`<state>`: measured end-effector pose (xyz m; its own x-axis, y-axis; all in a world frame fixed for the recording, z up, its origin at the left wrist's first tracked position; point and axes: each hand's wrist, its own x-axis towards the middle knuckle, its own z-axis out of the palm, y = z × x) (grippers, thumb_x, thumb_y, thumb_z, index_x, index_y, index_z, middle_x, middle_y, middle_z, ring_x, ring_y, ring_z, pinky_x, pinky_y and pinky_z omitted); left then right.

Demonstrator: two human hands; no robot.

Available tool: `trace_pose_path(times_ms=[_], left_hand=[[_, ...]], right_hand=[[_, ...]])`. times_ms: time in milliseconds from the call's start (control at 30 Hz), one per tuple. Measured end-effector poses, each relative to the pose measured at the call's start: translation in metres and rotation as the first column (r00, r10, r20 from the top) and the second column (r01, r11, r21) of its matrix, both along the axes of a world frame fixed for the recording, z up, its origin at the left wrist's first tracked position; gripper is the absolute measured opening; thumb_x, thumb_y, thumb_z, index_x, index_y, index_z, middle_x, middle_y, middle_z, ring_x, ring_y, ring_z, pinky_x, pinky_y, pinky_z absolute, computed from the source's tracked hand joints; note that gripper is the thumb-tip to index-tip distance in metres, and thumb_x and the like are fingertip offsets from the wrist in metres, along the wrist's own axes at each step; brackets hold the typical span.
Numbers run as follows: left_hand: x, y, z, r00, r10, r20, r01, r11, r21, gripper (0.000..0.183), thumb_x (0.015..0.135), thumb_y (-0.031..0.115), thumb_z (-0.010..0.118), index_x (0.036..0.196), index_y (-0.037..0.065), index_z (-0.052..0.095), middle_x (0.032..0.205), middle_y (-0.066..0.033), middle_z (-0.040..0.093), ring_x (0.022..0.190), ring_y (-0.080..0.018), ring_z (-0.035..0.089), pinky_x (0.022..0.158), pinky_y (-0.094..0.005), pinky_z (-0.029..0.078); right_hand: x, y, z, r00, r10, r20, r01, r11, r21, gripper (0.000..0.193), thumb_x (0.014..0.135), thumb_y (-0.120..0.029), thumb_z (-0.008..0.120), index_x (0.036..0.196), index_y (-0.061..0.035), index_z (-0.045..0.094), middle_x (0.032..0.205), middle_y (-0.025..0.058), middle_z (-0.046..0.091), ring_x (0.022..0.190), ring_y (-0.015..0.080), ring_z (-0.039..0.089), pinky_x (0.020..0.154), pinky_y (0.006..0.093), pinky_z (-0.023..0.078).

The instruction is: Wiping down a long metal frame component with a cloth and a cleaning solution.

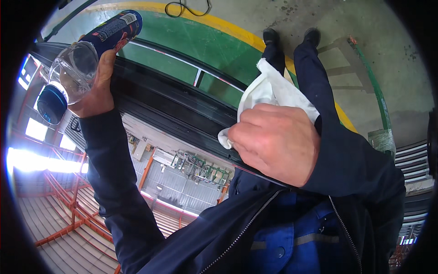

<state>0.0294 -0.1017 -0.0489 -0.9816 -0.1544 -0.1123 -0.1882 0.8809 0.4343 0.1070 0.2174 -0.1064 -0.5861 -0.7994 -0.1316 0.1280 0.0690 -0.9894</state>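
Observation:
My left hand is wrapped around a clear plastic bottle with a dark blue label and a blue cap. The bottle lies tilted, its capped end at the lower left. Folds of a white cloth stick out above my right hand, which is closed on it with the knuckles up. A corner of the cloth curls out beside the fingers, next to a long black frame that runs diagonally under both hands. The right hand hides whether the cloth presses on the frame.
A slim metal rail runs along the far side of the frame. Beyond it lie a green floor area with a yellow stripe and a black cable. My shoes stand on the floor. A green bar stands at the right.

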Motion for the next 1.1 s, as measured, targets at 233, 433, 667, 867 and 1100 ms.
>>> trace_pose_path(times_ms=[233,433,667,867,1100], left_hand=[[0.002,0.005,-0.004,0.998,-0.033,-0.052,0.033,0.999,-0.003,0.053,0.081,0.009,0.082,0.125,-0.004,0.055,0.118,-0.0143,0.064,0.106,-0.0203,0.064,0.094,-0.0323,0.052],[-0.001,0.004,-0.010,0.995,-0.074,-0.065,0.080,0.991,0.108,0.053,0.081,0.008,0.083,0.125,-0.005,0.056,0.118,-0.0142,0.065,0.105,-0.0203,0.064,0.094,-0.0319,0.052],[-0.001,0.005,-0.010,0.998,-0.015,-0.062,0.023,0.993,0.118,0.052,0.081,0.006,0.082,0.125,-0.005,0.057,0.121,-0.0153,0.065,0.108,-0.0209,0.065,0.096,-0.0318,0.052],[-0.006,0.009,-0.006,0.999,-0.023,0.029,0.019,0.991,0.134,0.065,0.076,0.001,0.083,0.131,-0.004,0.049,0.122,-0.0188,0.064,0.109,-0.0222,0.066,0.097,-0.0334,0.053],[-0.007,-0.003,-0.012,0.989,-0.144,0.025,0.140,0.983,0.119,0.069,0.081,0.010,0.083,0.137,-0.004,0.045,0.126,-0.0184,0.063,0.113,-0.0234,0.065,0.100,-0.0339,0.052]], right_hand=[[-0.008,-0.005,-0.006,0.984,0.155,0.086,-0.148,0.986,-0.076,0.014,0.088,-0.013,0.060,0.082,-0.0008,0.059,0.076,0.0158,0.060,0.078,0.0368,0.063,0.069,0.0455,0.050],[-0.014,-0.008,-0.001,0.974,0.226,0.018,-0.226,0.973,0.034,0.012,0.086,-0.011,0.062,0.081,-0.0022,0.057,0.076,0.0142,0.060,0.077,0.0337,0.064,0.067,0.0446,0.051],[-0.003,-0.005,-0.004,0.996,0.066,-0.066,-0.067,0.998,-0.014,0.008,0.083,-0.009,0.064,0.087,-0.0042,0.060,0.080,0.0101,0.061,0.079,0.0280,0.064,0.069,0.0384,0.052],[0.001,0.002,0.004,0.993,0.072,-0.095,-0.059,0.990,0.129,0.012,0.082,-0.008,0.069,0.080,-0.0036,0.058,0.078,0.0096,0.059,0.075,0.0273,0.063,0.065,0.0366,0.051],[-0.010,-0.022,0.001,0.976,0.034,-0.217,0.002,0.986,0.164,0.007,0.079,-0.005,0.068,0.082,-0.0050,0.062,0.075,0.0070,0.056,0.073,0.0247,0.060,0.065,0.0355,0.050]])
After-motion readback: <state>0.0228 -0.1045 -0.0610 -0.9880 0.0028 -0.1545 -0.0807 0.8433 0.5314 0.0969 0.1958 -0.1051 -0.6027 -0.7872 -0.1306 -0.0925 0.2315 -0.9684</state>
